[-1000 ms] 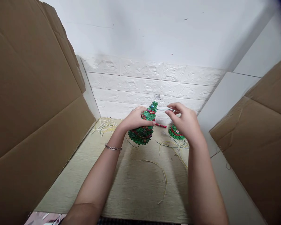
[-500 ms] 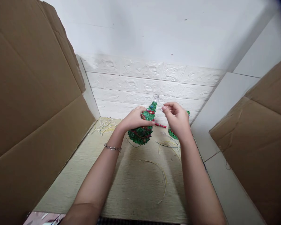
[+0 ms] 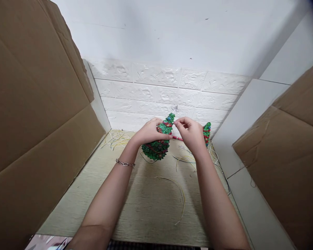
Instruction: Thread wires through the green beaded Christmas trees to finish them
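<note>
My left hand [image 3: 150,131] is wrapped round a small green beaded Christmas tree [image 3: 156,150], which leans with its tip up and to the right. Red garland and coloured beads wind round it, and a clear star [image 3: 175,109] sits at its top. My right hand [image 3: 190,132] is closed in a pinch, its fingertips at the tree's upper right side, just below the star. Whatever is between those fingertips is too small to make out. Behind the right hand stands a second beaded tree [image 3: 207,133], partly hidden.
A red stick-like item [image 3: 177,138] lies behind the hands. Loose pale wires [image 3: 117,139] are heaped at the back left, with more wires [image 3: 185,159] at the right. One curved wire [image 3: 183,198] lies on the table [image 3: 151,208]. Cardboard sheets [image 3: 41,114] flank both sides.
My right hand has moved left, bringing its pinched fingertips to the tree's upper side. More of the second tree shows behind it. My left hand and the held tree have barely moved.
</note>
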Tool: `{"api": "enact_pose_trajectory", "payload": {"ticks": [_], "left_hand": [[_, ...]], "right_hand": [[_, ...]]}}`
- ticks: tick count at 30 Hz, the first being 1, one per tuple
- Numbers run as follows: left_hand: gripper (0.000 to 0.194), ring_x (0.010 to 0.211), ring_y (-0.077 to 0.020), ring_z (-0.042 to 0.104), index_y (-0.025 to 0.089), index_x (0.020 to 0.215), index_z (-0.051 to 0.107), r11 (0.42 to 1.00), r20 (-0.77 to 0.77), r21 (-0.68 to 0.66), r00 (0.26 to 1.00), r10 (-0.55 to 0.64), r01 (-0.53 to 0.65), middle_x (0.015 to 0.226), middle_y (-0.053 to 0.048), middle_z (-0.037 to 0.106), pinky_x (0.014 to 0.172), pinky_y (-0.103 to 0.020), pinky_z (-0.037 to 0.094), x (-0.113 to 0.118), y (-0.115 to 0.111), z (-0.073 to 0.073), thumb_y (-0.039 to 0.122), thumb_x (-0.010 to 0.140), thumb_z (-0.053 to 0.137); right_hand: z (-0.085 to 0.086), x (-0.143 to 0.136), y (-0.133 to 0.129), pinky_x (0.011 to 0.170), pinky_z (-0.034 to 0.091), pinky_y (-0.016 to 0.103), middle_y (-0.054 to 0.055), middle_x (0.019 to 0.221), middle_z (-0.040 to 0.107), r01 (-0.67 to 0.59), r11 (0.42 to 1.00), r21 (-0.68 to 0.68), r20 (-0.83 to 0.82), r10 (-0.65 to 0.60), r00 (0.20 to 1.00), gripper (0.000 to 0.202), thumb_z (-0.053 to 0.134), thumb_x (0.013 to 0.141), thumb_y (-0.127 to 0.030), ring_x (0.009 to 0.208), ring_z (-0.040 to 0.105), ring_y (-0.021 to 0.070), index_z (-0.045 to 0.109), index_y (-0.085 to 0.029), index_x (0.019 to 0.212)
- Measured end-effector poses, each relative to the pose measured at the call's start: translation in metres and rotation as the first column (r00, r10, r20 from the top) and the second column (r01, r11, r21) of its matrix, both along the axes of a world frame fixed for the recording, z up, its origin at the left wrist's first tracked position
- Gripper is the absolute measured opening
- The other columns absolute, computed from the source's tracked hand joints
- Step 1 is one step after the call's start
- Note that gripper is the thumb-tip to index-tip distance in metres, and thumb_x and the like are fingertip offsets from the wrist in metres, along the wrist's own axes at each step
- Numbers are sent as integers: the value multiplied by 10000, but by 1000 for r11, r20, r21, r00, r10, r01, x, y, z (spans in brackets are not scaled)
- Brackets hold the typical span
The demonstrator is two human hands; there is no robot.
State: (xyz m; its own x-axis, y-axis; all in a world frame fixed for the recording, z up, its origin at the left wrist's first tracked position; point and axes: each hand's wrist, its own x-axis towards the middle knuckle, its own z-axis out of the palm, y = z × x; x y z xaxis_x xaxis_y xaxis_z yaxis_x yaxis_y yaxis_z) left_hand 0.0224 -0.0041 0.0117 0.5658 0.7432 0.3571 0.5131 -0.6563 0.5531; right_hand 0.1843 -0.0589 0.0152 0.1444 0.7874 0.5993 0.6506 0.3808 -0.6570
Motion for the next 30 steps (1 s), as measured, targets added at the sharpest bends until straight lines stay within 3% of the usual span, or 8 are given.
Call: {"api": "enact_pose_trajectory", "payload": {"ticks": [4, 7, 11, 13, 17, 19, 24, 30], "left_hand": [[463, 928, -228, 519, 180, 872, 616, 1000, 17, -21, 1000, -12, 12, 931, -51, 559, 837, -377, 410, -1, 0, 1, 549, 596, 663], [374, 834, -196, 547, 169, 853, 595, 962, 79, -195, 981, -177, 189, 878, -33, 585, 766, -345, 430, -2, -1, 2, 450, 621, 678], [300, 758, -169, 567, 162, 830, 592, 750, 251, -477, 889, -382, 457, 801, -14, 611, 738, -325, 440, 1, -3, -4, 347, 615, 689], [338, 768, -183, 576, 158, 818, 600, 636, 355, -537, 833, -424, 553, 801, -29, 624, 755, -340, 447, 6, -4, -8, 370, 580, 712], [519, 866, -246, 593, 155, 875, 616, 515, 499, -536, 743, -446, 669, 887, -86, 649, 812, -387, 456, 16, -12, -11, 464, 485, 767], [595, 943, -276, 585, 158, 948, 617, 510, 499, -525, 731, -464, 682, 951, -103, 650, 847, -402, 451, 19, -15, -8, 479, 472, 777], [650, 1091, -277, 536, 186, 1131, 551, 573, 518, -438, 716, -468, 692, 1066, -104, 631, 927, -401, 424, 25, -18, -7, 495, 586, 721], [572, 1053, -263, 552, 185, 1092, 548, 752, 454, -376, 815, -360, 542, 1091, -92, 615, 902, -392, 439, 37, -20, -11, 417, 601, 728]], "right_hand": [[-1, 2, 2, 632, 404, 263, 25, 751, 649, -50, 999, 2, -69, 50, 996, 257, 506, 802, -410, 622, 522, 131, 631, -185, 799], [-3, 5, 6, 688, 433, 272, 40, 876, 649, -191, 981, 18, -215, 190, 958, 350, 465, 819, -480, 721, 552, 136, 613, -184, 931], [-5, 10, 7, 733, 448, 297, 34, 795, 634, -491, 864, -109, -255, 453, 854, 421, 453, 814, -558, 757, 562, 149, 636, -179, 814], [-2, 11, 3, 703, 454, 298, 26, 726, 615, -541, 829, -143, -291, 488, 823, 451, 447, 808, -589, 716, 556, 147, 638, -183, 761], [12, 9, -16, 677, 445, 286, 17, 655, 575, -446, 889, -101, -239, 414, 879, 437, 497, 782, -587, 694, 542, 144, 605, -190, 636], [21, 9, -26, 680, 440, 285, 19, 666, 578, -390, 919, -58, -179, 375, 910, 418, 518, 776, -567, 714, 547, 151, 598, -190, 613], [29, 9, -36, 656, 425, 278, 13, 677, 583, -194, 977, 85, -140, 204, 969, 325, 550, 782, -455, 689, 539, 145, 596, -187, 605], [24, 7, -29, 620, 431, 287, 15, 630, 575, 3, 995, 100, -128, 10, 992, 324, 531, 793, -425, 650, 531, 147, 603, -188, 584]]}}
